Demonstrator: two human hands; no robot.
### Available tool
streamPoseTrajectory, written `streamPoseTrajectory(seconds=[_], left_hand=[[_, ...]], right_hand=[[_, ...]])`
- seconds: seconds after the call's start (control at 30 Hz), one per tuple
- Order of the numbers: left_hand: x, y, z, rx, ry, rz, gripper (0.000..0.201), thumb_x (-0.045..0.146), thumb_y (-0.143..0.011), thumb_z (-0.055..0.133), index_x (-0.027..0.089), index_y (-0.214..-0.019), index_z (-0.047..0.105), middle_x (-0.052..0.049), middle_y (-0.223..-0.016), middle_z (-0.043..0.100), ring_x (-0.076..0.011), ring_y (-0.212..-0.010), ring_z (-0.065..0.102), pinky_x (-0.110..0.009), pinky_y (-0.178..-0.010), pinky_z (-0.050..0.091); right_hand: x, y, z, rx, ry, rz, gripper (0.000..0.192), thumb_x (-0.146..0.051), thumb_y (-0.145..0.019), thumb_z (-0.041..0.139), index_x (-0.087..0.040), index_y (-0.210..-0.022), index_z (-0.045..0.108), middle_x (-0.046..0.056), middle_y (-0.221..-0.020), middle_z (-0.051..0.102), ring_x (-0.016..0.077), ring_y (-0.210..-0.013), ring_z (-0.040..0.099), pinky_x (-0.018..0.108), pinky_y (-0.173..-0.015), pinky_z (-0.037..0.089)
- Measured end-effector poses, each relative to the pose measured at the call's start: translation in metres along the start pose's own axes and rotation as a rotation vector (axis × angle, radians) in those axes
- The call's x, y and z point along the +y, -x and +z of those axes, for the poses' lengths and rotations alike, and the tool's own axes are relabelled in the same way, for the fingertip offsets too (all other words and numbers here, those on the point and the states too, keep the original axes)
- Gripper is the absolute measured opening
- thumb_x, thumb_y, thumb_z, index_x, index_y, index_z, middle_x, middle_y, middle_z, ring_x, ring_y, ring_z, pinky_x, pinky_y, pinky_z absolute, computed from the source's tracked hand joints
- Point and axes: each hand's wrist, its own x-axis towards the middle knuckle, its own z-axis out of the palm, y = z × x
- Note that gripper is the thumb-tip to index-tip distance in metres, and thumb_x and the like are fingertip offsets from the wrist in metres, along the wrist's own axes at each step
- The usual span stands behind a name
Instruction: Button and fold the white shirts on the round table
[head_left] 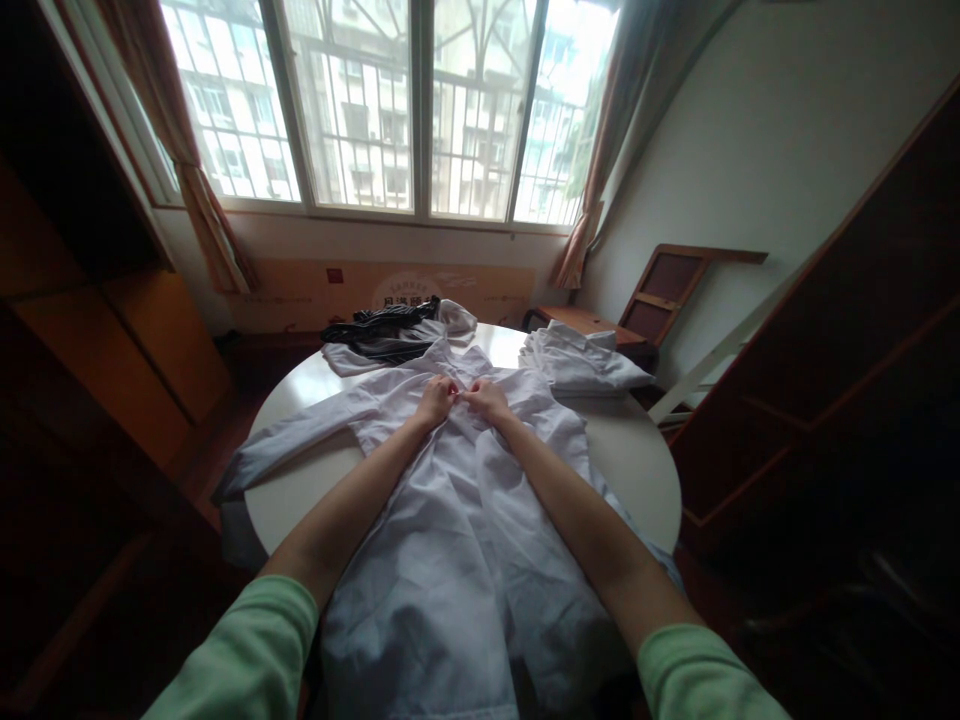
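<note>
Green sleeves (247, 640) forward, my left hand (435, 402) and right hand (486, 398) pinching the white shirt (450, 560) placket; hem overhanging the worktop (637, 470) could drag it off.

— Can you read any print from where you stand?

— Only on the cardboard panel (390, 290) leaning under your window (390, 110): a round emblem with a few Chinese characters, too small and blurred to make out. A small red mark sits to its left, also unreadable. Nothing else carries text.
</note>
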Motion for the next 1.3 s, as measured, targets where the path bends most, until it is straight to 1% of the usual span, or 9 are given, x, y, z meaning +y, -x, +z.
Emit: streamPoseTrajectory(seconds=[0.23, 0.4, 0.57, 0.67, 0.8, 0.93, 1.03, 1.13, 1.3], left_hand=[[0.000, -0.001, -0.002, 0.015, 0.087, -0.005, 0.011, 0.005, -0.068, 0.056, 0.014, -0.069, 0.062, -0.004, -0.074, 0.064, -0.0158, -0.075, 0.057, -0.028, -0.074, 0.045], [0.002, 0.000, -0.003, 0.023, 0.104, -0.041, 0.010, 0.008, -0.069, 0.056, 0.014, -0.066, 0.063, -0.004, -0.071, 0.065, -0.0149, -0.070, 0.057, -0.027, -0.071, 0.045], [0.004, 0.002, -0.007, 0.008, 0.104, -0.024, 0.011, 0.011, -0.068, 0.059, 0.014, -0.071, 0.068, -0.003, -0.071, 0.067, -0.0141, -0.068, 0.057, -0.025, -0.069, 0.045], [0.006, 0.003, -0.009, -0.024, 0.119, 0.014, 0.014, 0.010, -0.066, 0.059, 0.014, -0.074, 0.070, -0.003, -0.069, 0.067, -0.0131, -0.065, 0.057, -0.024, -0.067, 0.045], [0.007, 0.005, -0.010, -0.068, 0.158, 0.042, 0.013, 0.012, -0.065, 0.060, 0.013, -0.073, 0.070, -0.003, -0.069, 0.068, -0.0134, -0.064, 0.058, -0.024, -0.066, 0.046], [0.004, 0.004, -0.008, -0.087, 0.207, 0.043, 0.013, 0.013, -0.066, 0.058, 0.014, -0.072, 0.070, -0.003, -0.070, 0.069, -0.0138, -0.066, 0.059, -0.024, -0.067, 0.046], [0.002, 0.003, -0.006, -0.057, 0.214, 0.036, 0.014, 0.012, -0.068, 0.058, 0.014, -0.073, 0.071, -0.004, -0.073, 0.070, -0.0145, -0.069, 0.060, -0.025, -0.070, 0.046], [0.005, 0.003, -0.008, 0.036, 0.221, 0.015, 0.013, 0.014, -0.070, 0.058, 0.014, -0.073, 0.071, -0.005, -0.075, 0.070, -0.0150, -0.070, 0.061, -0.026, -0.071, 0.046], [0.016, 0.003, -0.013, 0.110, 0.334, -0.097, 0.015, 0.020, -0.074, 0.057, 0.013, -0.077, 0.070, -0.006, -0.077, 0.071, -0.0151, -0.070, 0.061, -0.025, -0.068, 0.046]], right_hand=[[-0.004, 0.005, 0.001, 0.057, 0.164, -0.059, 0.025, -0.031, -0.075, 0.059, -0.014, -0.091, 0.068, 0.012, -0.094, 0.070, 0.0211, -0.090, 0.064, 0.023, -0.069, 0.044], [-0.002, 0.006, -0.001, 0.093, 0.138, -0.066, 0.024, -0.028, -0.077, 0.056, -0.013, -0.089, 0.070, 0.013, -0.094, 0.070, 0.0221, -0.091, 0.064, 0.025, -0.072, 0.044], [0.005, 0.003, -0.008, -0.025, -0.044, -0.047, 0.019, -0.023, -0.075, 0.056, -0.011, -0.079, 0.071, 0.008, -0.071, 0.070, 0.0152, -0.068, 0.064, 0.019, -0.057, 0.041], [0.007, 0.001, -0.011, -0.104, -0.034, -0.089, 0.016, -0.020, -0.072, 0.057, -0.010, -0.074, 0.071, 0.005, -0.064, 0.068, 0.0125, -0.060, 0.060, 0.018, -0.050, 0.037], [0.006, -0.001, -0.011, -0.118, 0.025, -0.124, 0.012, -0.018, -0.068, 0.059, -0.011, -0.066, 0.069, 0.007, -0.067, 0.067, 0.0151, -0.064, 0.060, 0.020, -0.053, 0.037], [0.008, -0.003, -0.009, -0.113, -0.006, -0.146, 0.010, -0.015, -0.070, 0.057, -0.013, -0.066, 0.066, 0.007, -0.072, 0.067, 0.0157, -0.071, 0.060, 0.020, -0.058, 0.038], [0.010, -0.004, -0.008, -0.112, -0.091, -0.135, 0.013, -0.013, -0.072, 0.054, -0.012, -0.066, 0.065, 0.004, -0.065, 0.064, 0.0126, -0.063, 0.057, 0.018, -0.055, 0.038], [0.010, -0.005, -0.008, -0.102, -0.210, -0.097, 0.018, -0.014, -0.076, 0.049, -0.011, -0.070, 0.065, 0.000, -0.056, 0.057, 0.0087, -0.051, 0.051, 0.017, -0.049, 0.037], [0.004, -0.006, -0.012, -0.059, -0.388, -0.046, 0.017, -0.016, -0.079, 0.048, -0.010, -0.075, 0.064, -0.002, -0.054, 0.052, 0.0063, -0.047, 0.045, 0.015, -0.044, 0.036]])
